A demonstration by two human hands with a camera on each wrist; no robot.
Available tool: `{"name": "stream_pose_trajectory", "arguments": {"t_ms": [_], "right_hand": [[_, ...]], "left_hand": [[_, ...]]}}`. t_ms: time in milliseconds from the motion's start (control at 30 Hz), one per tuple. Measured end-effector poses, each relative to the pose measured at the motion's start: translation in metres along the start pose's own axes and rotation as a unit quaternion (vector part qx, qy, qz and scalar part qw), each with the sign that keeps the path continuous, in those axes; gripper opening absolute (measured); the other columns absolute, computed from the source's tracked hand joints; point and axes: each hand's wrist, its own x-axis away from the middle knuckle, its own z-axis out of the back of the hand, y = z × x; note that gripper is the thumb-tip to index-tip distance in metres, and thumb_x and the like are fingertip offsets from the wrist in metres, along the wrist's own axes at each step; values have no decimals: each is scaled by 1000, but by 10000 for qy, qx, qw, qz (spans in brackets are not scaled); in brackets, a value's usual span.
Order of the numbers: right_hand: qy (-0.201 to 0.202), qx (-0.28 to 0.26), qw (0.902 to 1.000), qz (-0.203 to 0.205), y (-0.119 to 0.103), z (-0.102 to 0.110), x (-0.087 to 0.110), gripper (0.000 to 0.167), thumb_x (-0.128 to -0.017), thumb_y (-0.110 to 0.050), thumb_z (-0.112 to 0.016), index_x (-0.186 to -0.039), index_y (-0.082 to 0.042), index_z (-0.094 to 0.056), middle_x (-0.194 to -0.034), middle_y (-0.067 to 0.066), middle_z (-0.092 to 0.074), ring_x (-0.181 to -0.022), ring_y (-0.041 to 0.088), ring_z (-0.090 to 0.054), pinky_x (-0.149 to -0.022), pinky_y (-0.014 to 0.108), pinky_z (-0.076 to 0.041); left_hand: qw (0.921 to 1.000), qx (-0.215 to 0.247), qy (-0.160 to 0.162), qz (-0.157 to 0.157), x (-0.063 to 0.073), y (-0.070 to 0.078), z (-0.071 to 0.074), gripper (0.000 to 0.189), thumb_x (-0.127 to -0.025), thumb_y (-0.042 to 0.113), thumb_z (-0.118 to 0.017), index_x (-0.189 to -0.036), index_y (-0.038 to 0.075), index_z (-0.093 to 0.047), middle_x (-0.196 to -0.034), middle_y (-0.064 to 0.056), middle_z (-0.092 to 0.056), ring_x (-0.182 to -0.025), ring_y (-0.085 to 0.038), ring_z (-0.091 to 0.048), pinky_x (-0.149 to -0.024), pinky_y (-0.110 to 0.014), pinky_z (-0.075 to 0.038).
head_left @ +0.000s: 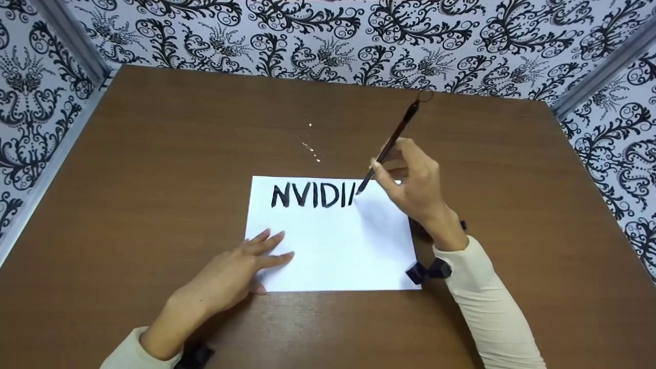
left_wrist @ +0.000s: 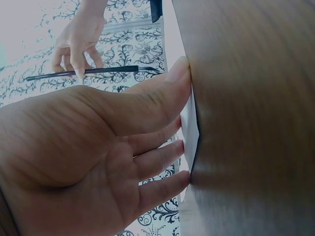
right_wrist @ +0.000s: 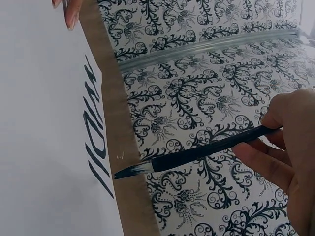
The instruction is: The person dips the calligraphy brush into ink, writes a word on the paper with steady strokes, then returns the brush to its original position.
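Observation:
A white sheet of paper point(head_left: 328, 256) lies on the brown table, with black brush lettering point(head_left: 313, 196) reading "NVIDI" and a slanted stroke along its top. My right hand point(head_left: 417, 179) pinches a dark calligraphy brush point(head_left: 394, 134) by its handle, which leans up and away to the right. In the right wrist view the pale bristles point(right_wrist: 142, 168) end in a black, inky tip, close over the paper's top edge near the last stroke. My left hand point(head_left: 230, 274) rests on the sheet's lower left corner, fingers spread, with the thumb point(left_wrist: 172, 81) at the near edge.
The wooden table point(head_left: 154, 154) reaches back to a wall with black and white scroll patterns point(head_left: 328, 46). Small light specks point(head_left: 311, 149) mark the tabletop beyond the paper. A black wrist device point(head_left: 430, 270) overlaps the sheet's lower right corner in the head view.

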Motion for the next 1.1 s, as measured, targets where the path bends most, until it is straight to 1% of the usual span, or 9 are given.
{"name": "stream_pose_trajectory", "arguments": {"t_ms": [167,300,400,567,800,1100], "right_hand": [[168,106,9998,-26,11,-1,2,21,-82,5,-67,-99,5,-56,-84,10,-64,-73,19,-69,-60,15,-52],[338,-45,9994,-42,18,-3,4,19,-81,6,-67,-98,6,-56,-84,11,-63,-74,21,-69,-60,16,-52],[433,-137,9990,-46,21,-5,6,20,-81,8,-66,-98,7,-56,-85,11,-63,-74,22,-69,-60,18,-53],[520,-179,9985,-25,25,-7,7,20,-80,8,-66,-97,8,-56,-85,10,-64,-74,21,-69,-60,19,-53],[496,-102,9987,4,26,-9,8,20,-80,8,-67,-98,6,-56,-86,10,-63,-74,21,-69,-61,17,-53],[447,-81,9990,19,29,-10,9,21,-81,7,-66,-99,5,-56,-86,10,-63,-75,21,-69,-61,16,-52]], "left_hand": [[10000,-4,-31,13,0,0,0,65,-74,3,-78,-134,16,-57,-149,-13,-37,-136,-36,-32,-85,-55,-48],[10000,10,-52,37,0,0,0,65,-75,3,-78,-135,16,-57,-150,-13,-36,-136,-36,-31,-84,-56,-48],[10000,-4,-37,10,0,0,-1,65,-74,4,-78,-135,16,-57,-149,-13,-36,-136,-37,-32,-83,-54,-49],[10000,-20,10,-60,0,-1,-1,66,-73,5,-78,-134,15,-57,-149,-14,-37,-135,-37,-33,-85,-52,-49],[9999,-21,35,-95,0,-2,-1,65,-73,5,-78,-134,14,-57,-148,-14,-37,-135,-37,-33,-86,-51,-49],[9999,-32,42,-89,0,-1,-1,66,-73,5,-79,-134,15,-57,-148,-14,-38,-135,-37,-33,-86,-54,-48]]}}
